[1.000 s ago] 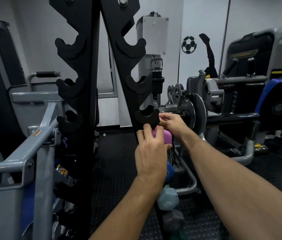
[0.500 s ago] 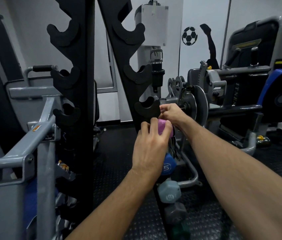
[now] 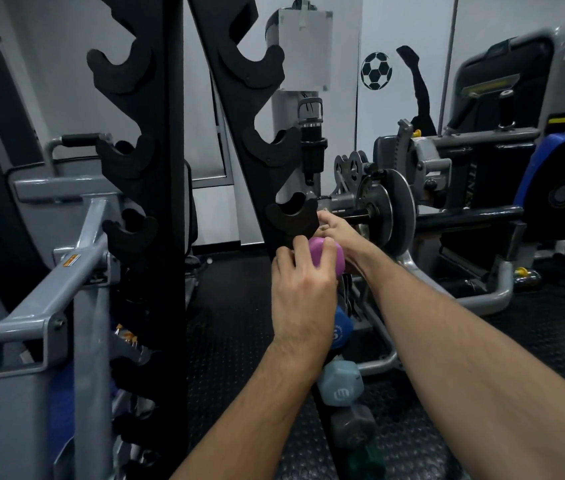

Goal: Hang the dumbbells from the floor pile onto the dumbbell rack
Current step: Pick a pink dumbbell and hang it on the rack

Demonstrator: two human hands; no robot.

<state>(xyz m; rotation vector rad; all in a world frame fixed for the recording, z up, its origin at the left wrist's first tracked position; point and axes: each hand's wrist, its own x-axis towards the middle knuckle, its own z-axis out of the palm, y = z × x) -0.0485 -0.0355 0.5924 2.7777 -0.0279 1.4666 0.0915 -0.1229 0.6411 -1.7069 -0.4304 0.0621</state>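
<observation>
A person's left hand (image 3: 303, 289) curls its fingers over the near end of a pink dumbbell (image 3: 326, 253), gripping it just below an empty black cradle (image 3: 293, 220) on the right-hand upright of a dumbbell rack (image 3: 239, 140). The right hand (image 3: 338, 230) reaches in from the far side, fingers bent against the dumbbell's other end beside the cradle; how firmly it holds cannot be told, as the dumbbell and the left hand hide most of the fingers. The pink dumbbell sits at the level of the rack's lower pegs, touching or nearly touching the cradle's underside. Below it on the same upright hang a blue dumbbell (image 3: 341, 329), a pale blue-grey dumbbell (image 3: 339, 384) and a dark grey dumbbell (image 3: 352, 426). The rack's left upright (image 3: 166, 168) shows three empty cradles. A grey weight machine (image 3: 388, 209) stands behind the hands on black rubber flooring (image 3: 232, 323), with a football sticker (image 3: 376, 70) on the white wall.
</observation>
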